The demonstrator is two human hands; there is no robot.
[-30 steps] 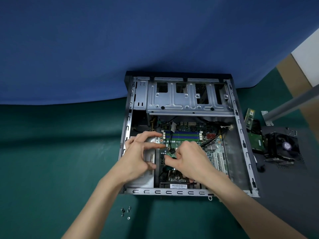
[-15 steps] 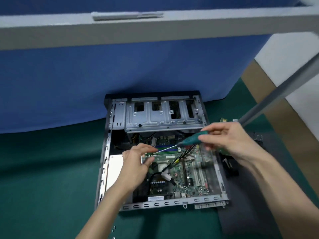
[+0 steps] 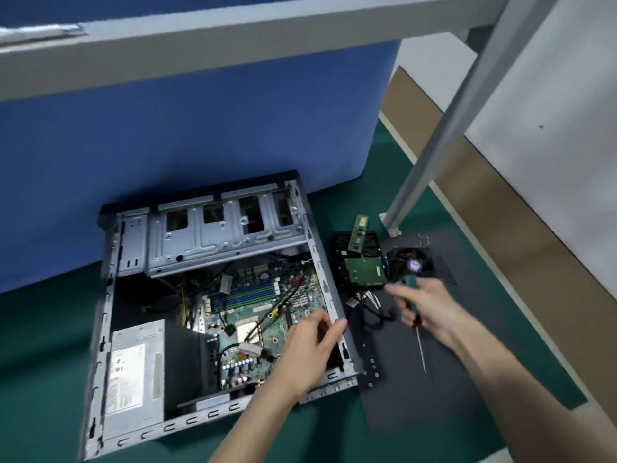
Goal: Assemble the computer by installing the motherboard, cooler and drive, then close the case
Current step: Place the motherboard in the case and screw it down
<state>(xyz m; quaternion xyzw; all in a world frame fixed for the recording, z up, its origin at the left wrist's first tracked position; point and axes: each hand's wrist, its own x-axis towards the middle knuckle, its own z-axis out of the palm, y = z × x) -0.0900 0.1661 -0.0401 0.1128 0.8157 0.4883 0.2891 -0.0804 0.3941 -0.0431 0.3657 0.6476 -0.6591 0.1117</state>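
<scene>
The table [image 3: 40, 345], covered in green, carries the open computer case [image 3: 103, 329] on its side near the far edge, against the blue partition. The case holds a grey power supply [image 3: 137, 372] in its near left corner, the motherboard [image 3: 267, 295] flat on the floor of its right half with loose cables across it, and a bare metal drive cage [image 3: 227, 235] along the far wall.

A dark grey panel [image 3: 434, 396] lies toward the table's right edge, just beside the case. At its far end sit the hard drive [image 3: 362, 270], circuit side up, the cooler [image 3: 412, 262] touching it on the right, and a memory stick [image 3: 359, 233] leaning on the drive's far side.

Half a second ago the left hand [image 3: 307, 349] rested on the middle of the motherboard; now it grasps the rim of the case's right wall. The right hand [image 3: 430, 312], blurred, has carried the screwdriver [image 3: 420, 342] out of the case and clasps its green handle over the panel, shaft pointing toward the near edge.
</scene>
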